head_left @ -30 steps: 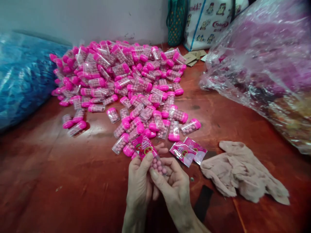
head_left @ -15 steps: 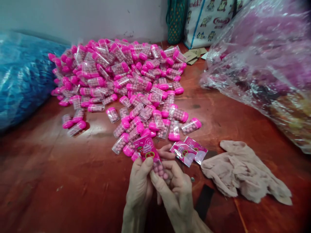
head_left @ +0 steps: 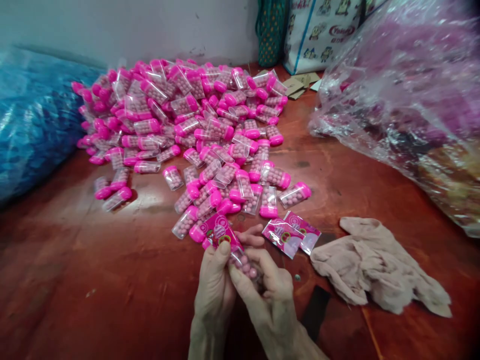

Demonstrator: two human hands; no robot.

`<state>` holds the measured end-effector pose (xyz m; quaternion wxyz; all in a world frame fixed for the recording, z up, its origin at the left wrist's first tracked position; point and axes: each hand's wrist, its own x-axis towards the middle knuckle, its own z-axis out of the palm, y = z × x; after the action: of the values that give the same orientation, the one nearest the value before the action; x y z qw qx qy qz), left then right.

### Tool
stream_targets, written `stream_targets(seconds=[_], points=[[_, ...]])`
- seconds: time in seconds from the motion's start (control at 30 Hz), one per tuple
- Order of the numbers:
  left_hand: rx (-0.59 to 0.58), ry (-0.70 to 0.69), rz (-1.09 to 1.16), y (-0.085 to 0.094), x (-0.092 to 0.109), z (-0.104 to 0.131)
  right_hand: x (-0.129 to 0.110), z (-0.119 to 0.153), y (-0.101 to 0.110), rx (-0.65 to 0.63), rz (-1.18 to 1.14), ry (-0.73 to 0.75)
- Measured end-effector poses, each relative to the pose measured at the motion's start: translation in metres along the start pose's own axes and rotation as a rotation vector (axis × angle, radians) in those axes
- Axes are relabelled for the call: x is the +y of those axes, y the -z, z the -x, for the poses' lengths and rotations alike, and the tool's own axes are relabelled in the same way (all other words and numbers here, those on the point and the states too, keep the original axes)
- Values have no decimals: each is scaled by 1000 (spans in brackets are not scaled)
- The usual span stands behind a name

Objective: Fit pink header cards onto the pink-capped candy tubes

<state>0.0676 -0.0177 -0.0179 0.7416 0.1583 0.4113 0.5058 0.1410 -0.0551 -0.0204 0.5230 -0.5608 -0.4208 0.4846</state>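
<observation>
Low in the middle of the head view, my left hand (head_left: 214,285) pinches a pink printed sleeve (head_left: 222,231) under its thumb, with some of its fingers showing beyond. My right hand (head_left: 273,290) is closed around a clear bottle (head_left: 245,266) of small pink candy balls. The bottle's upper end meets the sleeve's lower end; how far it sits inside is hard to see. Two flat printed sleeves (head_left: 284,237) overlap on the table just right of my fingers. Beyond my hands spreads a large heap of pink-capped candy bottles (head_left: 180,107).
A crumpled beige cloth (head_left: 375,265) lies at right on the red-brown table (head_left: 93,280). A blue-filled plastic bag (head_left: 33,120) bulges at left, and a large clear bag with pink contents (head_left: 397,90) at right. Cardboard pieces (head_left: 298,85) and a white printed bag (head_left: 322,37) are behind.
The sleeve and bottle have shifted slightly left in my hands, and the sleeve tilts more to the left. My grip stays much the same.
</observation>
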Motion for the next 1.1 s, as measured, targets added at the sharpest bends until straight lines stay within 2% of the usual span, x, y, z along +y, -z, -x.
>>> stream_targets(seconds=[0.13,0.33,0.47,0.57,0.73,0.87,0.93,1.1], points=[[-22,42,1,0,0,2,-2,2,0,20,36,46],[-43,88,11,9,0,0,-1,1,0,83,55,124],[10,35,49,11,2,-3,7,-2,1,112,149,263],[-10,-5,24,12,1,-5,11,-4,0,94,163,319],[-25,21,37,8,-1,-4,11,-4,-3,136,136,290],[2,18,63,6,-1,-1,10,1,-4,96,84,165],[5,4,53,7,-2,0,10,3,-4,67,97,166],[-5,-53,0,15,-3,2,14,3,-4,142,320,376]])
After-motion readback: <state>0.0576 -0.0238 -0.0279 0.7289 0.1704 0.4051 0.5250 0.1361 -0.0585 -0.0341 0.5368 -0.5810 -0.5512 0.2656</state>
